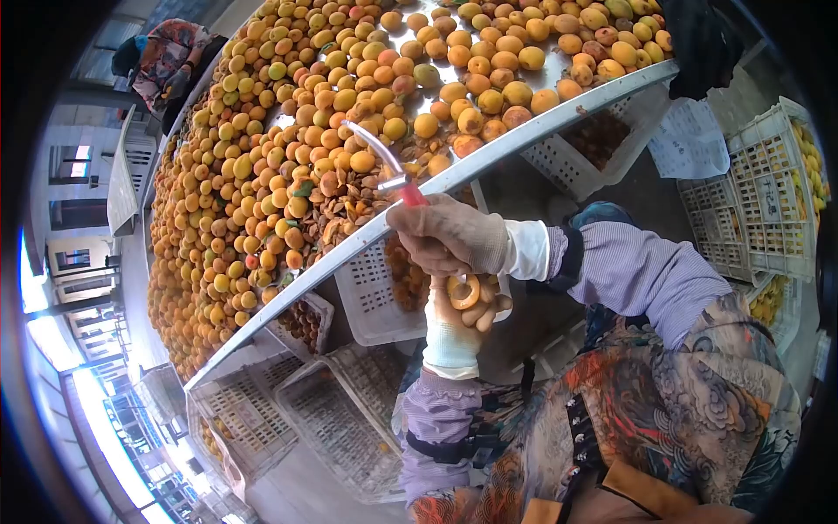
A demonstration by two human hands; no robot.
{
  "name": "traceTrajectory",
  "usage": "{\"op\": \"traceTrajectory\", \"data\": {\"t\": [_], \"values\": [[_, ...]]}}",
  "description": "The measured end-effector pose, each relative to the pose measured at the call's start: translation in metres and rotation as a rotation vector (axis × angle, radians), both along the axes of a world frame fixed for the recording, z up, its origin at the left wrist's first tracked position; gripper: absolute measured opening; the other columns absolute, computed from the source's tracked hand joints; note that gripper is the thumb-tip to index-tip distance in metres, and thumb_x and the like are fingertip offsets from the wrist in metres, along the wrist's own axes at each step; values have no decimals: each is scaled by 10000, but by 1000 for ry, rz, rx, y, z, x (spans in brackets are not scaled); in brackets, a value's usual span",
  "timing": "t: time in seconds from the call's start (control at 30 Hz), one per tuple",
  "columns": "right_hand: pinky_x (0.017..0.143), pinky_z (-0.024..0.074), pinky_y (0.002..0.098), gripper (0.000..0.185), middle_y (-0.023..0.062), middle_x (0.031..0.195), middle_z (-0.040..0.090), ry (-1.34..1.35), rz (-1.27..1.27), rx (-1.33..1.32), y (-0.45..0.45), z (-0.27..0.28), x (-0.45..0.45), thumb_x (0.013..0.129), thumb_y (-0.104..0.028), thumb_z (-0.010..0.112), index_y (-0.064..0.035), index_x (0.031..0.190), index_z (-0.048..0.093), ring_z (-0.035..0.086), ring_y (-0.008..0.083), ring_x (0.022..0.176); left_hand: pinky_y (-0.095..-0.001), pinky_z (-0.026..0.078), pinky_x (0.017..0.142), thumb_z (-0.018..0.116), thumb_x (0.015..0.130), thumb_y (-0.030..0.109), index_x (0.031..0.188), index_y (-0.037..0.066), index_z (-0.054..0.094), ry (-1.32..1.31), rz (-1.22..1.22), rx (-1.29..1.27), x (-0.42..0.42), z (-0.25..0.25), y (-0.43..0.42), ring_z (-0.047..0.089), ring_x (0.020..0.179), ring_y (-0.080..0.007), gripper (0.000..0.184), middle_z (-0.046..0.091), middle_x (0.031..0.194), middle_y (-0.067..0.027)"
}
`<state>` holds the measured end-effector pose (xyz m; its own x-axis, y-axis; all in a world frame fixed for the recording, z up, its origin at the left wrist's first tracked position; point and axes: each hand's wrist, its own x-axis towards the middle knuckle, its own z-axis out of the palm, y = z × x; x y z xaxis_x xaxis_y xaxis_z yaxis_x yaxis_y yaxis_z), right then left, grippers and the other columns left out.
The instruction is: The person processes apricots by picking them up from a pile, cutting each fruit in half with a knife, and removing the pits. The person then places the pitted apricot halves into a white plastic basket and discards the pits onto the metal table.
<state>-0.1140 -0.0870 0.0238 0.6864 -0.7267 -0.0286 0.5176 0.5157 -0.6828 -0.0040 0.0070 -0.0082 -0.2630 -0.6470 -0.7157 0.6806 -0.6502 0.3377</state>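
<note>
Clearly, the right hand (449, 234) has its fingers wrapped round the red handle of a curved metal tool (387, 160), which points over the desk (305, 288) heaped with orange fruit (244, 166). Just below, the left hand (456, 316) has curled fingers gripping a cut fruit (463, 292), open side showing, above a white crate (356, 297).
</note>
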Motion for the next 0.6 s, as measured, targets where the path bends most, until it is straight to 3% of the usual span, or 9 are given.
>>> {"op": "traceTrajectory", "data": {"t": [0.1,0.17,0.23,0.3,0.37,0.43,0.5,0.6], "values": [[348,296,191,410,-19,504,452,178,13,-132,2,6,-4,833,-451,635,-66,734,534,395,51,394,-305,512,541,388,924,513,1028,75,528,96,16,-114,2,-4,-3,589,600,-232,471,600,820,-87],[373,325,183,353,-21,581,501,107,-12,-143,3,6,2,831,-400,654,-60,783,571,430,48,446,-285,456,490,360,927,539,998,109,499,5,-13,-262,7,-8,-6,490,542,-169,458,553,750,-64],[388,347,186,277,-22,646,532,96,-94,-260,-1,3,6,835,-335,651,-66,814,587,460,49,489,-297,464,510,371,925,537,999,113,502,-54,22,-265,4,-6,-10,493,547,-175,450,551,743,-62],[398,371,189,260,-16,625,530,229,-112,-257,-4,5,2,835,-303,645,-49,831,589,455,58,468,-309,473,530,383,923,535,999,116,505,-111,63,-270,0,-6,-13,497,553,-182,443,549,735,-60],[392,354,188,268,-22,568,502,194,-211,-7,-5,7,-2,841,-295,631,-33,814,579,434,55,431,-331,481,562,397,923,524,1012,120,511,-138,142,-189,-4,-8,-13,504,563,-195,429,545,735,-54],[375,336,179,290,-30,507,459,259,-251,-17,-5,9,-4,863,-303,607,-19,815,575,419,49,399,-339,485,579,403,922,515,1013,121,515,-118,179,-199,-11,5,-17,512,571,-204,419,545,733,-52],[350,315,173,278,-35,478,436,170,-302,-220,-4,12,-10,883,-294,588,-29,801,569,419,40,389,-348,490,596,409,922,507,1013,123,519,-98,216,-208,-15,8,-21,519,578,-212,410,545,732,-51],[340,278,167,242,-35,538,474,46,-326,-212,-4,16,-11,880,-265,605,-41,792,582,406,28,391,-323,469,547,418,921,483,1009,126,520,-88,286,-159,-16,4,-24,524,585,-201,382,552,757,-43]]}}
